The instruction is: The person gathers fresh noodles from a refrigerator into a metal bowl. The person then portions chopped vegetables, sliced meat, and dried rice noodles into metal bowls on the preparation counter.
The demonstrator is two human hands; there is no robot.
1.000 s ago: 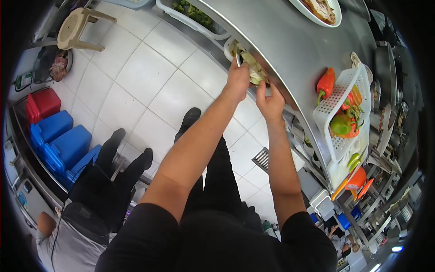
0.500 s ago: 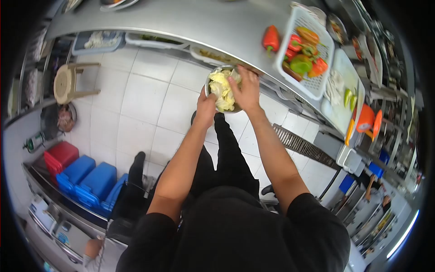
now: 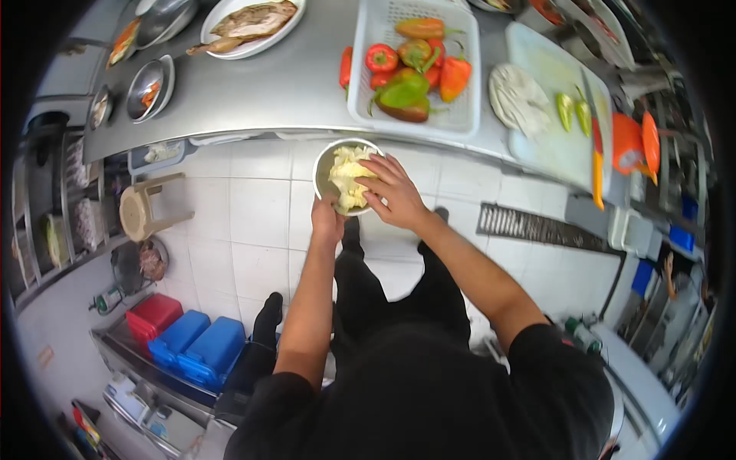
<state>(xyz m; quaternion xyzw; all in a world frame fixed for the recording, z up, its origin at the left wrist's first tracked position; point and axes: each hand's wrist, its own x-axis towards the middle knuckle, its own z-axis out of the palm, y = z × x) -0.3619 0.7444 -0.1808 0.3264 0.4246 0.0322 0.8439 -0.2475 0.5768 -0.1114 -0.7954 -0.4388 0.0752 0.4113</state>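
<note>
In front of my body, over the floor, is a round metal bowl [image 3: 325, 162] holding pale yellow, crumpled pieces of food [image 3: 349, 178], perhaps cabbage leaves. My left hand [image 3: 328, 221] grips the near left rim, its thumb over the edge and the other fingers hidden below. With its fingers somewhat apart, my right hand [image 3: 392, 192] lies over the right side of the bowl and touches the pale pieces. Whether it pinches any of them I cannot tell.
Ahead runs a steel counter [image 3: 261, 96] with a white basket [image 3: 360, 107] of peppers, a plate [image 3: 295, 19] of cooked meat and a cutting board [image 3: 529, 54]. A knife [image 3: 599, 165] overhangs its near edge. A stool [image 3: 134, 211] and blue bins [image 3: 211, 349] stand left. Someone's leg [image 3: 267, 318] is close by.
My view has turned to the right, and the counter's left part with the plate and small bowls now shows. My right hand's fingers have moved further over the pale pieces. The left still grips the bowl.
</note>
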